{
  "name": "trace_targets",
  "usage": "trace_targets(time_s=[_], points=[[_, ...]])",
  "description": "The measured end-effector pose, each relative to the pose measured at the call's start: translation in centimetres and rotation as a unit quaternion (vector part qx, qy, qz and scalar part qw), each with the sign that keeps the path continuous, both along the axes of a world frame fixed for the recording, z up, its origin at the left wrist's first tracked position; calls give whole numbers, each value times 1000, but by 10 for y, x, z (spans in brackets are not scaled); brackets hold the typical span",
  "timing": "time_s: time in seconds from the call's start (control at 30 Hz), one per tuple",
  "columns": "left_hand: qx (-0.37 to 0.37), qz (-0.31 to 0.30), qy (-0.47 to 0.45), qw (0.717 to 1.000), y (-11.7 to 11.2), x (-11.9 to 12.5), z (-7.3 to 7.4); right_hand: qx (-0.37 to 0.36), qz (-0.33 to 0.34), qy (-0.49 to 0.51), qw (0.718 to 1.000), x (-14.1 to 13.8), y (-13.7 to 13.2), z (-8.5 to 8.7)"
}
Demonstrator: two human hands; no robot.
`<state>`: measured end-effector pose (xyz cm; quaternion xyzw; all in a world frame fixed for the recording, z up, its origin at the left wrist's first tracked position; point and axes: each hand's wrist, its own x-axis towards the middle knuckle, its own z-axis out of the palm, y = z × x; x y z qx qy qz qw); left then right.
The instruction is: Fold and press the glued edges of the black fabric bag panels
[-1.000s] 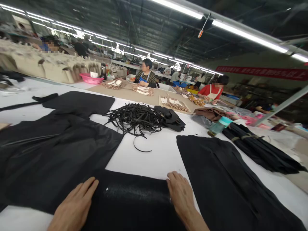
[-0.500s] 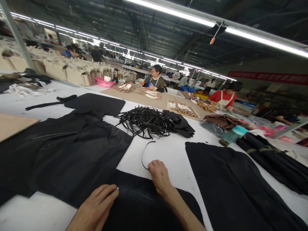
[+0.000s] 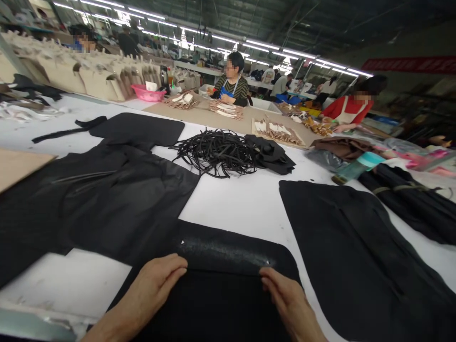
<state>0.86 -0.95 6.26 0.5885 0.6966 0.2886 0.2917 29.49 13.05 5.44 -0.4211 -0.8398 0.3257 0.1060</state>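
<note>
A black fabric piece lies in front of me on the white table. Its far edge carries a shiny band. My left hand rests on the piece's left part, fingers together and pinched at the tips. At the right part my right hand has its fingers curled. A thin black strip runs taut between the two sets of fingertips, just below the shiny band.
Large black fabric pieces lie to the left and right. A heap of black strips and folded black cloth sit further back. Other people work at the far tables. A teal bottle lies at right.
My right hand reached out to a loose black strip on the table, then came back to the fabric's edge. That strip is gone from the table. My view tilted down.
</note>
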Motion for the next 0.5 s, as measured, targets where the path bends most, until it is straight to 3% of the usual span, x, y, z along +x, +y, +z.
trace_targets(time_s=[0.1, 0.3, 0.5], points=[[-28, 29, -26, 999, 0, -3, -1, -97, -66, 4, 993, 13, 0, -8], [-90, 105, -50, 989, 4, -8, -7, -208, -190, 41, 959, 14, 4, -8], [-166, 169, -155, 959, 14, -15, -14, -241, -232, 47, 941, 11, 14, -11]])
